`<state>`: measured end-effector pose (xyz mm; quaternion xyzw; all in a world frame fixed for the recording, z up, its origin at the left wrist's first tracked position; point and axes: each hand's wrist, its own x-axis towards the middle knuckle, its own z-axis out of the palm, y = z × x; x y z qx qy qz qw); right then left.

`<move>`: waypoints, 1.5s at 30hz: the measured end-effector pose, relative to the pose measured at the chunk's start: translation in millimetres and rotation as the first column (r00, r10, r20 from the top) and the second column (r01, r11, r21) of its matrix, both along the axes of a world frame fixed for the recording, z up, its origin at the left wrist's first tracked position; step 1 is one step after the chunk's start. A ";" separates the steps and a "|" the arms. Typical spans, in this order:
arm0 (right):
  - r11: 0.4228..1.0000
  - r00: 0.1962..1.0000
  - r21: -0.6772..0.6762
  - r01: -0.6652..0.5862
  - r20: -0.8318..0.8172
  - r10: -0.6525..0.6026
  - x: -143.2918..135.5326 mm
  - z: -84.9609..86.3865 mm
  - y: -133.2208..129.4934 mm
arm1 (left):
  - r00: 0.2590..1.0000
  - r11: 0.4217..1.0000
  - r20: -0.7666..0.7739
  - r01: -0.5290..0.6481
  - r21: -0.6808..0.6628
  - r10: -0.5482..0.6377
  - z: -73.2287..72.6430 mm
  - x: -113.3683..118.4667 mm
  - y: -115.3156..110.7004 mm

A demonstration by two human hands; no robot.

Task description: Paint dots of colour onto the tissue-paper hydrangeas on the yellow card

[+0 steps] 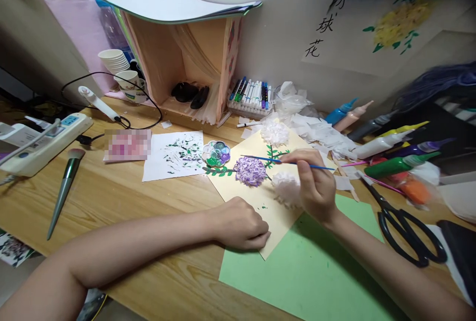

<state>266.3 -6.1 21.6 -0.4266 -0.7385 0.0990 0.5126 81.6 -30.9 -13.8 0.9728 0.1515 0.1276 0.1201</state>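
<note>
My right hand [316,182] pinches a thin blue paintbrush [267,159], its tip pointing left above a purple textured flower [250,171]. That flower lies on a cream sheet of paper [238,197] with painted green leaves. A white flower [286,188] sits beside my right hand, and another white flower [274,132] is near the sheet's far corner. My left hand [243,224] rests curled on the near part of the cream sheet, its fingers folded under. Whether it holds anything is hidden. A flower-shaped paint palette [216,154] stands just left of the purple flower.
Green paper [308,266] lies under the cream sheet. Black scissors [405,227] and several paint bottles [405,163] are at the right. A paint-smeared paper [173,157], makeup brush [67,187] and power strip [48,142] lie left. Behind stand an open box [226,63] and markers [253,95].
</note>
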 end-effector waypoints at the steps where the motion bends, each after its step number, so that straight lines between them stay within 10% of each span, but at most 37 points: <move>1: 1.000 0.999 0.003 0.022 -0.029 -0.022 7.8 -4.2 -5.8 | 1.000 1.000 -0.004 0.000 -0.003 0.000 0.6 0.1 -0.1; 10: 0.985 0.983 0.135 0.103 -0.163 -0.080 44.0 -37.6 -36.0 | 1.000 1.000 -0.009 0.009 -0.005 -0.009 2.1 -0.6 0.4; 45: 0.976 0.998 0.215 0.047 0.036 -0.056 46.1 -35.8 -46.0 | 0.999 1.000 -0.037 0.027 -0.003 -0.027 8.0 0.6 1.7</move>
